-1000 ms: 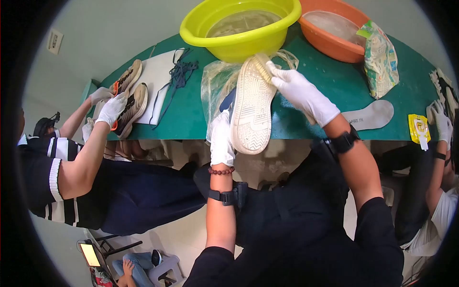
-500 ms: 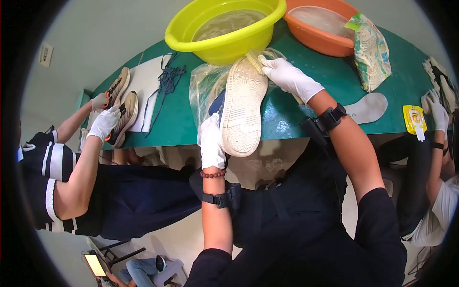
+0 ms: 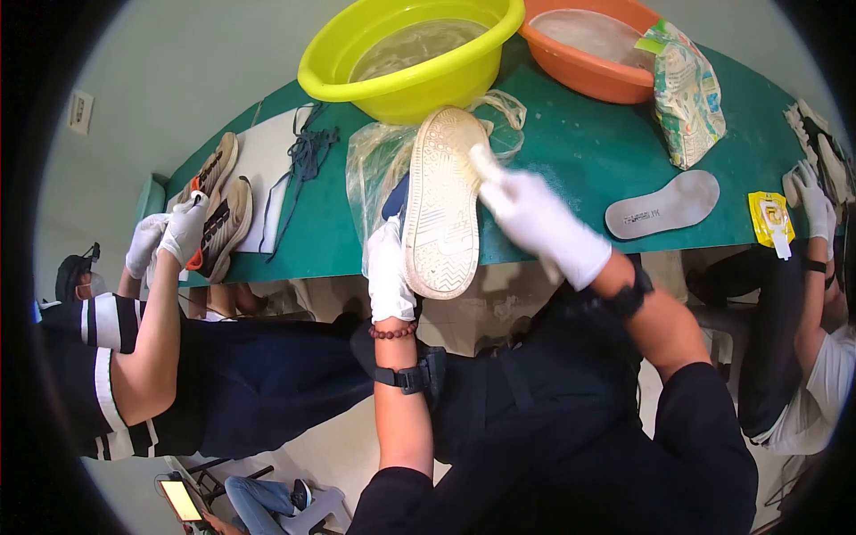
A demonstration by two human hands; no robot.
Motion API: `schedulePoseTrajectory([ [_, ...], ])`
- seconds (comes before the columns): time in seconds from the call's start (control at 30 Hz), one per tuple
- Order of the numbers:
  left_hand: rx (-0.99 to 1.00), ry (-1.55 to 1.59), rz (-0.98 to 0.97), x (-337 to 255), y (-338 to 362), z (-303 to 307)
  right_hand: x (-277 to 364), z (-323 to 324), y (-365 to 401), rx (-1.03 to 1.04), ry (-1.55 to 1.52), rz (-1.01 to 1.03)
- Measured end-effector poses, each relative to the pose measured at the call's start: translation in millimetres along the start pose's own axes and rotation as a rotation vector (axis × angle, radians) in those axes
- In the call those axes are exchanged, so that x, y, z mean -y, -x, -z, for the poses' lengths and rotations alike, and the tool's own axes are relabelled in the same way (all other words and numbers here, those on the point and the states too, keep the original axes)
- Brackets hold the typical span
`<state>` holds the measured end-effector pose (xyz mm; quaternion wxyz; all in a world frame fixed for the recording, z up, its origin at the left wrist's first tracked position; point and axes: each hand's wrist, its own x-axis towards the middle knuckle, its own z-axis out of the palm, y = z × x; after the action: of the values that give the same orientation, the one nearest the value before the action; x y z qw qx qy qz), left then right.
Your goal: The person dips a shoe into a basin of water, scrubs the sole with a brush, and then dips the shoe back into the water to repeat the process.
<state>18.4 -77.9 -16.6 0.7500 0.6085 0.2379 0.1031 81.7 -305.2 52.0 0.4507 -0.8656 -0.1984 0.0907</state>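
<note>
A shoe (image 3: pixel 443 209) is held sole up, its off-white patterned tread facing me; a bit of dark blue upper shows at its left side. My left hand (image 3: pixel 390 272), in a white glove, grips it from the left near the lower end, with most fingers hidden behind. In its white glove, my right hand (image 3: pixel 544 218) is closed around a scrub brush, smeared by motion. The brush's pale bristles (image 3: pixel 474 160) are against the right edge of the sole's upper part. Beneath the shoe lies a clear plastic bag (image 3: pixel 364 169) on the green table (image 3: pixel 553 165).
Behind the shoe stand a yellow-green basin (image 3: pixel 401 94) and an orange basin (image 3: pixel 588 80), both holding water. To the right are a detergent bag (image 3: pixel 691 102), a grey insole (image 3: pixel 664 205) and a yellow wipes packet (image 3: pixel 769 218). Gloved co-workers handle shoes (image 3: pixel 227 227) on both sides.
My right hand has moved down along the sole's right edge with the brush. The shoe stays in my left hand, shifted slightly left in view. The left co-worker's hands have moved on their shoe.
</note>
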Motion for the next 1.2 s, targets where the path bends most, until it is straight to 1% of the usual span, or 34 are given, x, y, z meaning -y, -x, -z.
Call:
schedulePoseTrajectory([
  [0.03, 0.006, 0.044, 0.015, -1, 2, -2, 8, -7, 20, 0.050, -0.083, 0.067],
  [0.1, 0.021, 0.128, 0.043, -7, 8, -8, 3, -17, 24, -0.043, 0.018, 0.248],
  [0.13, 0.036, -0.015, -0.003, -1, 3, -2, 9, -8, 22, 0.012, 0.091, 0.130],
  [0.17, 0.053, -0.158, -0.048, 7, -6, 9, 2, -5, 6, -0.038, 0.129, 0.056],
  [0.2, 0.070, -0.214, -0.068, 8, -7, 11, -9, -1, -17, -0.090, 0.170, -0.014],
  [0.23, 0.086, -0.271, -0.088, 8, -8, 13, -24, 0, -32, -0.165, 0.163, -0.018],
  [0.27, 0.075, -0.266, -0.066, 10, -7, 14, -34, 0, -40, -0.176, 0.041, -0.026],
  [0.3, 0.064, -0.264, -0.048, 11, -10, 14, -28, -3, -32, -0.150, 0.012, 0.019],
  [0.33, 0.052, -0.261, -0.033, 10, -14, 15, -14, -8, -17, -0.126, -0.016, 0.068],
  [0.37, 0.035, -0.150, -0.003, 6, -11, 13, 18, -5, 12, -0.039, -0.104, 0.087],
  [0.43, 0.006, 0.075, 0.060, -2, 0, -1, 28, -22, 39, -0.006, 0.002, 0.225],
  [0.47, 0.043, 0.067, 0.056, 1, -4, 1, 34, -16, 44, 0.095, 0.065, 0.171],
  [0.53, 0.112, 0.046, 0.052, 8, -10, 11, 24, -1, 15, 0.039, 0.013, 0.058],
  [0.57, 0.099, 0.046, 0.052, 5, -8, 9, -9, -10, -10, -0.115, 0.080, 0.096],
  [0.6, 0.088, 0.025, 0.050, 7, -8, 9, -11, -5, -20, -0.154, 0.129, 0.031],
  [0.67, 0.082, 0.000, 0.037, 8, -10, 10, -11, -13, -2, -0.136, 0.036, 0.044],
  [0.73, 0.097, 0.018, 0.016, 9, -9, 12, 18, -24, 46, 0.026, 0.060, 0.032],
  [0.77, 0.112, 0.039, 0.003, 9, -8, 12, 35, -22, 69, 0.148, 0.132, -0.013],
  [0.83, 0.094, -0.147, -0.061, 9, -11, 13, 22, -30, 87, 0.015, 0.151, 0.244],
  [0.87, 0.082, -0.241, -0.089, 10, -12, 15, 18, -28, 88, 0.018, 0.188, 0.262],
  [0.93, 0.096, -0.229, -0.082, 10, -11, 13, 10, -14, 63, -0.004, 0.283, 0.012],
  [0.97, 0.107, -0.223, -0.080, 9, -10, 10, -8, -14, 49, -0.095, 0.245, 0.028],
  [1.0, 0.119, -0.183, -0.056, 6, -6, 7, -17, -14, 44, -0.087, 0.198, 0.069],
  [1.07, 0.141, -0.106, -0.016, -6, 1, 1, 10, -21, 75, 0.005, 0.217, 0.108],
  [1.1, 0.053, 0.095, 0.047, -6, 3, -5, 15, -34, 92, -0.080, 0.163, 0.383],
  [1.13, 0.081, 0.120, 0.037, -8, 6, -4, 26, -39, 111, 0.070, 0.320, 0.384],
  [1.2, 0.142, 0.173, 0.010, -9, 13, -4, 16, -44, 107, 0.048, 0.215, 0.426],
])
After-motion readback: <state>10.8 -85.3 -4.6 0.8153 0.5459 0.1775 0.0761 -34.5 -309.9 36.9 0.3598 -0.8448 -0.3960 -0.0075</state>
